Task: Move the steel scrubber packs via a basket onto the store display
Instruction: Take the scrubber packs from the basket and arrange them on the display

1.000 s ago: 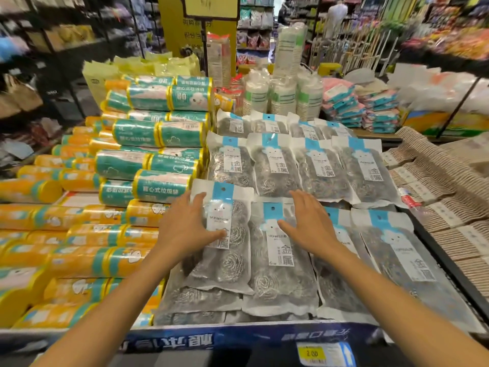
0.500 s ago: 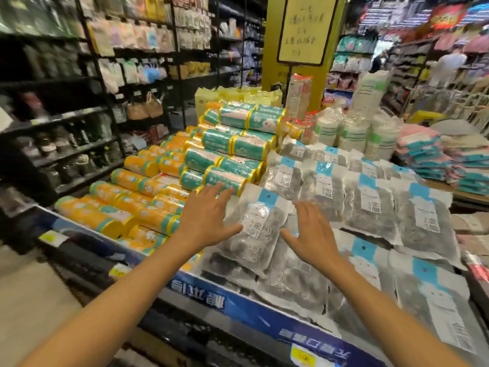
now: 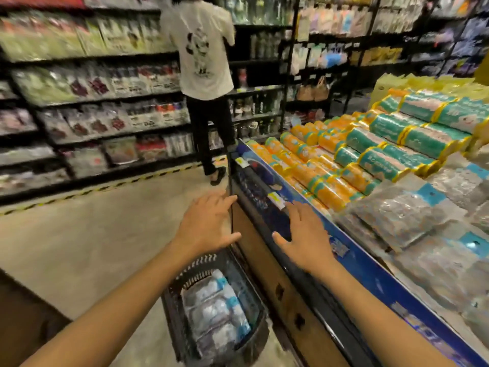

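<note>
Both hands were held out empty in the lower middle of the frame, fingers straight and spread, gripping nothing. The left hand (image 3: pixel 205 223) hovered above the floor (image 3: pixel 79 234), just above the basket (image 3: pixel 173 313). The right hand (image 3: pixel 304 239) hovered in front of the blue front edge of the bench (image 3: pixel 370 274), apart from it.

The black basket stood on the floor at the bottom centre, close against the bench, with blurred white and blue packs (image 3: pixel 214 308) lying inside. The steel scrubber packs (image 3: pixel 404 215) lay overlapping on the bench at the right of the frame. Orange rolls (image 3: pixel 317 165) and teal rolls (image 3: pixel 412 133) were stacked beyond them. At the upper centre a person in a white shirt (image 3: pixel 201 49) faced the shelves (image 3: pixel 92 115).
</note>
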A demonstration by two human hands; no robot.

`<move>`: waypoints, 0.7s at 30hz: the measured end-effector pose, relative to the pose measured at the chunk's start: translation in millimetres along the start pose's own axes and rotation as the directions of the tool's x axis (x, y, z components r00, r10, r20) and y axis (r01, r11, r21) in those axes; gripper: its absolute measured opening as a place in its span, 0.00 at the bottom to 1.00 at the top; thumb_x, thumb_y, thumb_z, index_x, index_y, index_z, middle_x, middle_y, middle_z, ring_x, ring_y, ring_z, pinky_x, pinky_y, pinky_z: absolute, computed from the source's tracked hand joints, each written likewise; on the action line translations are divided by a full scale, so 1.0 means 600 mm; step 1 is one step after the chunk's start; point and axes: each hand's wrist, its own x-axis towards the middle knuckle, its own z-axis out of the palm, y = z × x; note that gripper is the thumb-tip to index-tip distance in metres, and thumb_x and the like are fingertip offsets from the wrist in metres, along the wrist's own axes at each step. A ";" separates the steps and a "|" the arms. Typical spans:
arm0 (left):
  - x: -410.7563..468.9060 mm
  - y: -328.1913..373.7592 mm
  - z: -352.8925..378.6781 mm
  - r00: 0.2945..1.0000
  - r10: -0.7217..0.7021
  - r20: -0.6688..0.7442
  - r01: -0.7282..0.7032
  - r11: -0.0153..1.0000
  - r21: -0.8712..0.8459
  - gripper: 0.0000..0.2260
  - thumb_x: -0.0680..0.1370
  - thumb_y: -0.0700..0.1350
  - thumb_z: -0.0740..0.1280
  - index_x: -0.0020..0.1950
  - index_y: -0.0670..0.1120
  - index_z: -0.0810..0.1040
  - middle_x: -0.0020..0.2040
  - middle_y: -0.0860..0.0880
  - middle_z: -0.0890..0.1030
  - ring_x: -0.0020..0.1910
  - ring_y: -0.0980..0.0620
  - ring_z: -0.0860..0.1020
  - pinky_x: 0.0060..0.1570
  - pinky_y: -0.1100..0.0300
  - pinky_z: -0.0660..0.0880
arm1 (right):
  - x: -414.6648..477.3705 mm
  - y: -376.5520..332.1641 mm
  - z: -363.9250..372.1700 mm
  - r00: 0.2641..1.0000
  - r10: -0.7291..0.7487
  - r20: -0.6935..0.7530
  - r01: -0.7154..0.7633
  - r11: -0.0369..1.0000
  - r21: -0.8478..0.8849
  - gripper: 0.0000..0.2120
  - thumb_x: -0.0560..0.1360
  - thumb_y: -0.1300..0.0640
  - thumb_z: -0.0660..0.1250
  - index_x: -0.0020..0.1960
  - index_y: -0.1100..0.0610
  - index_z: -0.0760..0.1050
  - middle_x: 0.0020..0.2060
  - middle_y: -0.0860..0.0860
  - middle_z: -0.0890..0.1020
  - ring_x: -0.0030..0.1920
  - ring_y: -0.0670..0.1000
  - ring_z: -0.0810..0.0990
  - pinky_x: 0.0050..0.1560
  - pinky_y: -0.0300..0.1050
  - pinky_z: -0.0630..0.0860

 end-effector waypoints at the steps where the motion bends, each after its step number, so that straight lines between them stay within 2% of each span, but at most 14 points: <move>1: -0.022 -0.021 -0.005 1.000 -0.024 -0.010 0.024 1.000 -0.002 0.38 0.67 0.68 0.61 0.73 0.51 0.64 0.73 0.47 0.66 0.71 0.46 0.65 0.68 0.51 0.64 | 0.001 -0.027 0.008 0.999 -0.032 0.003 0.032 0.999 -0.012 0.36 0.73 0.40 0.63 0.73 0.59 0.60 0.70 0.57 0.67 0.71 0.59 0.63 0.70 0.54 0.63; 5: -0.099 -0.107 -0.009 0.994 -0.098 -0.040 0.097 0.995 -0.015 0.37 0.68 0.69 0.62 0.73 0.52 0.64 0.73 0.48 0.66 0.71 0.47 0.65 0.69 0.53 0.63 | 0.005 -0.128 0.041 0.992 -0.117 0.039 0.117 0.993 -0.008 0.37 0.75 0.40 0.63 0.76 0.57 0.56 0.73 0.55 0.62 0.74 0.57 0.58 0.73 0.53 0.58; 9: -0.159 -0.194 0.000 0.991 -0.127 -0.037 0.127 0.992 0.005 0.35 0.71 0.68 0.63 0.74 0.54 0.61 0.74 0.49 0.63 0.72 0.48 0.62 0.71 0.52 0.60 | 0.005 -0.229 0.079 0.988 -0.152 0.035 0.152 0.988 -0.010 0.36 0.74 0.41 0.64 0.76 0.56 0.56 0.74 0.55 0.61 0.75 0.56 0.57 0.75 0.51 0.55; 16: -0.238 -0.379 0.004 0.991 -0.127 0.043 0.129 0.991 -0.045 0.36 0.71 0.66 0.63 0.75 0.54 0.58 0.76 0.49 0.59 0.74 0.47 0.59 0.72 0.50 0.57 | 0.011 -0.399 0.166 0.995 -0.066 0.077 0.067 0.998 -0.021 0.36 0.76 0.40 0.61 0.76 0.58 0.56 0.74 0.55 0.61 0.75 0.56 0.57 0.74 0.50 0.56; 21: -0.249 -0.467 0.016 0.997 -0.062 0.050 0.065 0.995 -0.071 0.35 0.71 0.65 0.65 0.75 0.53 0.60 0.75 0.48 0.61 0.73 0.46 0.60 0.71 0.50 0.57 | 0.012 -0.477 0.215 0.996 -0.012 0.089 0.016 0.999 -0.044 0.35 0.75 0.42 0.64 0.74 0.60 0.60 0.71 0.56 0.65 0.72 0.56 0.62 0.71 0.50 0.60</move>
